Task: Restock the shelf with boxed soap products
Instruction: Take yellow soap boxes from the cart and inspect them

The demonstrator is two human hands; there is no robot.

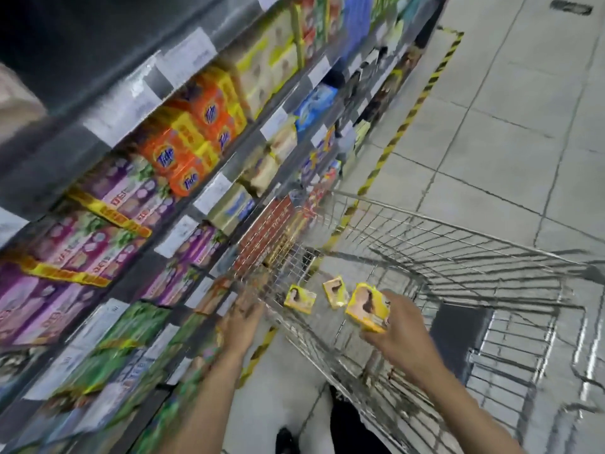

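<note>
The only writing that reads clearly is "Tide", on the orange and yellow Tide boxes (pixel 196 139) stacked on the shelf (pixel 108 132) well above and ahead of the left hand (pixel 242 322). The white price tags (pixel 212 193) along the shelf edges are too blurred to read. So is the print on the purple boxes (pixel 98 231) to the left of that hand, which are banded with yellow strips. Green packs (pixel 131 329) fill the row just left of the left forearm. The right hand (pixel 402 326) grips a yellow soap box (pixel 368 308) from its right side, with the fingers curled round its edge. The box is tilted, and its face shows a pale panel with a dark-haired figure. It is held over the wire shopping cart (pixel 458 244). Just ahead of it, between the two hands, a second yellow box (pixel 300 299) and a third yellow box (pixel 334 292) of the same design lie on the cart's bottom. The left hand reaches toward the shelf edge, beside the cart's near corner. Motion blur hides its fingers, so I cannot tell whether they are spread or holding anything. Beyond the right hand lies a grey tiled floor (pixel 523 126). Yellow and black striped tape (pixel 409 116) runs along the foot of the shelving.
</note>
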